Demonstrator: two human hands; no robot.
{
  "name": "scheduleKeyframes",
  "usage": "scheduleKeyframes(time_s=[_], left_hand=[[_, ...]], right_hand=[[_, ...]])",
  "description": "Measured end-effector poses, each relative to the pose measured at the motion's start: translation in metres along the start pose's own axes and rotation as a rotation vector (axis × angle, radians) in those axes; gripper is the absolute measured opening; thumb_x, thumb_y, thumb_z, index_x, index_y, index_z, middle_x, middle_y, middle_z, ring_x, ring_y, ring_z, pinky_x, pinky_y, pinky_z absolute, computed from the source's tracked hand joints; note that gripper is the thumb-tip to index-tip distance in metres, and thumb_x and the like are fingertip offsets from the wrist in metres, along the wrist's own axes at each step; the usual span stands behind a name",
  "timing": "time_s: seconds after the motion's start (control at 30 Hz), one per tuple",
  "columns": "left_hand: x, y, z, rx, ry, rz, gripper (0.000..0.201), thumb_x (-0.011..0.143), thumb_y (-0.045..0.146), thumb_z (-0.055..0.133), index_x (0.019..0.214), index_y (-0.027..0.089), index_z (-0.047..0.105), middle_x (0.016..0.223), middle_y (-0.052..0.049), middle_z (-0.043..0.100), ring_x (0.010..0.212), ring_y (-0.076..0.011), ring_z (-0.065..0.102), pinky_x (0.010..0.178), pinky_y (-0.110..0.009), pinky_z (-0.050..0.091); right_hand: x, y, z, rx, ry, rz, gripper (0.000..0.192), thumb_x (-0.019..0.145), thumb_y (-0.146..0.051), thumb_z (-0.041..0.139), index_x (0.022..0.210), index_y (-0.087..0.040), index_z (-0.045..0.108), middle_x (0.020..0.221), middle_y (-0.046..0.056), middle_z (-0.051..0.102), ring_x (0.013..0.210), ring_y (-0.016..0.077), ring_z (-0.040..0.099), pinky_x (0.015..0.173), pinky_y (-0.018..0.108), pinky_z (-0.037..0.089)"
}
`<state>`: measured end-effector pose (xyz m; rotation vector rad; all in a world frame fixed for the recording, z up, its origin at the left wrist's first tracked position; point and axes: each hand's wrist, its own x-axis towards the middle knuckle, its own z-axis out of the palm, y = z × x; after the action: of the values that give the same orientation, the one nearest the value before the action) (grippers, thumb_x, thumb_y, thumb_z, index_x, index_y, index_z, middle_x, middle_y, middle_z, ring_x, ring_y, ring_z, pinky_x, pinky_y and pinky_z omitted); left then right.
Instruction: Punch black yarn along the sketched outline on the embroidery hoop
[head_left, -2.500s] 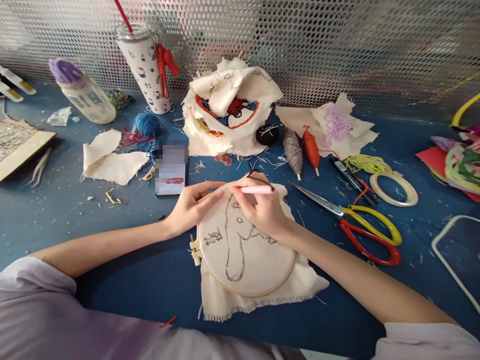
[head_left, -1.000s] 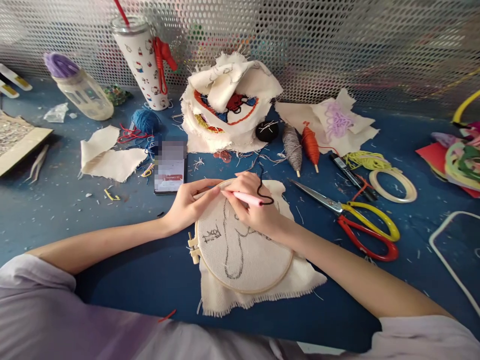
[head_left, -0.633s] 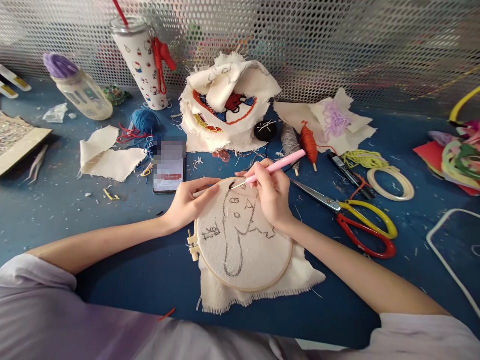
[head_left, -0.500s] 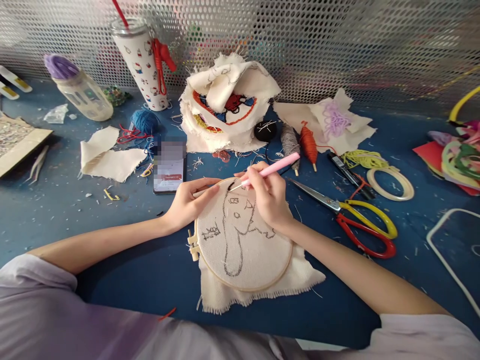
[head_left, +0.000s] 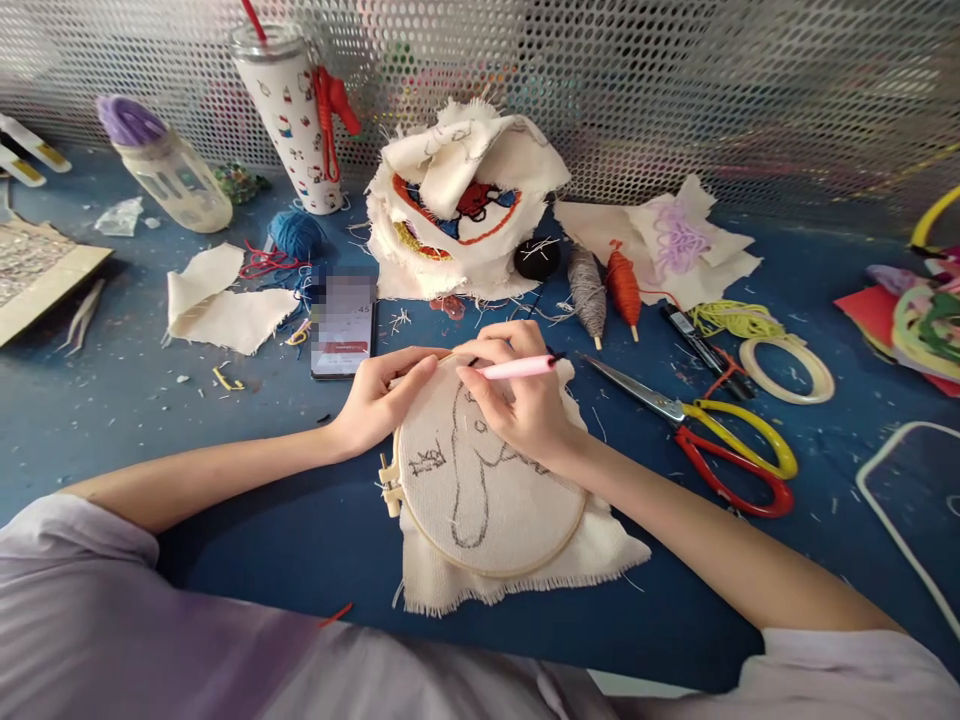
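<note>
An embroidery hoop [head_left: 491, 572] stretches cream cloth [head_left: 517, 520] that bears a dark outline drawing and several dark marks at its left. My left hand [head_left: 386, 395] grips the hoop's upper left rim, thumb on top of the cloth, other fingers partly hidden below. In my right hand [head_left: 525, 395] is a pink-handled punch needle [head_left: 521, 367], lying low and nearly level over the hoop's top. Dark yarn shows at the handle's right end. The needle's tip is hidden by my fingers. Frayed cloth edges spread out below the hoop.
Scissors [head_left: 686, 410] lie open to the right, beside a marker [head_left: 705, 350] and a pale ring [head_left: 787, 370]. A phone [head_left: 343, 330] lies left of the hoop. Behind stand a tumbler [head_left: 289, 120], a cloth pile [head_left: 465, 260] and yarn bobbins [head_left: 586, 295]. A perforated metal panel [head_left: 637, 90] closes the back.
My right hand has tipped the punch needle flatter and curled closer round it, so its thin shaft no longer shows. My left hand stays on the rim. The whole view has shifted slightly.
</note>
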<state>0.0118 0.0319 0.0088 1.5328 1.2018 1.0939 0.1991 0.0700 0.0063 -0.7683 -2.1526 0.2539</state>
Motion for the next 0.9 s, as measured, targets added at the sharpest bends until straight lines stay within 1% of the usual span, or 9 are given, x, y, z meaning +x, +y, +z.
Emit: scheduleKeyframes(time_s=[0.17, 0.33, 0.37, 0.43, 0.53, 0.6, 0.67, 0.77, 0.9], left_hand=[[0.003, 0.008, -0.006, 0.171, 0.04, 0.147, 0.033, 0.098, 0.033, 0.043, 0.107, 0.015, 0.069, 0.095, -0.007, 0.072, 0.074, -0.0117, 0.062, 0.063, -0.021, 0.046], [0.016, 0.022, -0.025, 0.482, 0.06, 0.352, 0.024, 0.092, 0.029, 0.05, 0.101, 0.015, 0.067, 0.069, -0.002, 0.066, 0.055, -0.0094, 0.051, 0.057, -0.023, 0.041], [0.02, 0.025, -0.029, 0.509, 0.042, 0.315, 0.024, 0.092, 0.029, 0.049, 0.1, 0.014, 0.067, 0.065, -0.002, 0.064, 0.053, -0.0093, 0.049, 0.056, -0.023, 0.041], [0.028, 0.029, -0.036, 0.471, -0.057, 0.108, 0.031, 0.094, 0.035, 0.045, 0.096, 0.014, 0.067, 0.063, -0.003, 0.065, 0.05, -0.0096, 0.05, 0.052, -0.023, 0.039], [0.033, 0.03, -0.04, 0.152, -0.379, -0.278, 0.046, 0.093, 0.049, 0.042, 0.083, 0.015, 0.071, 0.067, -0.006, 0.068, 0.053, -0.0128, 0.057, 0.046, -0.022, 0.041], [0.031, 0.028, -0.036, -0.084, -0.551, -0.44, 0.039, 0.086, 0.049, 0.052, 0.076, 0.017, 0.072, 0.068, -0.005, 0.069, 0.055, -0.0141, 0.06, 0.045, -0.022, 0.043], [0.025, 0.024, -0.03, -0.237, -0.58, -0.516, 0.024, 0.076, 0.038, 0.063, 0.071, 0.017, 0.072, 0.064, -0.003, 0.067, 0.053, -0.0124, 0.057, 0.045, -0.02, 0.043], [0.017, 0.022, -0.021, -0.328, -0.516, -0.55, 0.015, 0.071, 0.026, 0.06, 0.069, 0.016, 0.071, 0.059, -0.001, 0.063, 0.049, -0.0093, 0.051, 0.043, -0.019, 0.04], [0.021, 0.026, -0.025, -0.263, -0.52, -0.431, 0.017, 0.073, 0.028, 0.058, 0.07, 0.016, 0.07, 0.063, -0.001, 0.063, 0.053, -0.0101, 0.051, 0.044, -0.019, 0.037]], right_hand=[[0.004, -0.001, -0.006, -0.008, -0.016, 0.04, 0.022, 0.094, -0.025, 0.048, 0.114, -0.022, 0.058, 0.11, 0.009, 0.068, 0.108, 0.024, 0.059, 0.093, 0.043, 0.047], [0.004, 0.0, -0.008, 0.078, -0.046, 0.092, 0.028, 0.097, -0.025, 0.042, 0.12, -0.023, 0.057, 0.113, 0.008, 0.068, 0.105, 0.0221, 0.062, 0.09, 0.042, 0.049], [0.004, 0.0, -0.009, 0.079, -0.041, 0.09, 0.029, 0.097, -0.025, 0.041, 0.12, -0.023, 0.058, 0.112, 0.008, 0.069, 0.104, 0.0219, 0.062, 0.09, 0.041, 0.05], [0.004, 0.0, -0.011, 0.065, -0.021, 0.063, 0.029, 0.096, -0.025, 0.042, 0.12, -0.022, 0.058, 0.111, 0.008, 0.069, 0.103, 0.0218, 0.062, 0.089, 0.041, 0.05], [0.005, -0.004, -0.016, 0.031, 0.0, -0.017, 0.031, 0.095, -0.025, 0.044, 0.123, -0.022, 0.057, 0.11, 0.009, 0.068, 0.104, 0.0227, 0.061, 0.09, 0.042, 0.049], [0.006, -0.007, -0.019, 0.017, -0.007, -0.055, 0.033, 0.094, -0.026, 0.045, 0.125, -0.024, 0.056, 0.11, 0.008, 0.067, 0.105, 0.0236, 0.061, 0.09, 0.043, 0.049], [0.006, -0.009, -0.021, 0.028, -0.018, -0.062, 0.034, 0.094, -0.026, 0.045, 0.126, -0.025, 0.055, 0.109, 0.008, 0.067, 0.104, 0.0238, 0.061, 0.089, 0.044, 0.049], [0.005, -0.008, -0.019, 0.07, -0.018, -0.043, 0.034, 0.094, -0.027, 0.044, 0.127, -0.026, 0.054, 0.107, 0.007, 0.068, 0.102, 0.023, 0.062, 0.088, 0.044, 0.05], [0.004, -0.006, -0.017, 0.081, -0.029, -0.024, 0.034, 0.095, -0.03, 0.044, 0.127, -0.025, 0.054, 0.112, 0.009, 0.068, 0.103, 0.0235, 0.062, 0.088, 0.044, 0.05]])
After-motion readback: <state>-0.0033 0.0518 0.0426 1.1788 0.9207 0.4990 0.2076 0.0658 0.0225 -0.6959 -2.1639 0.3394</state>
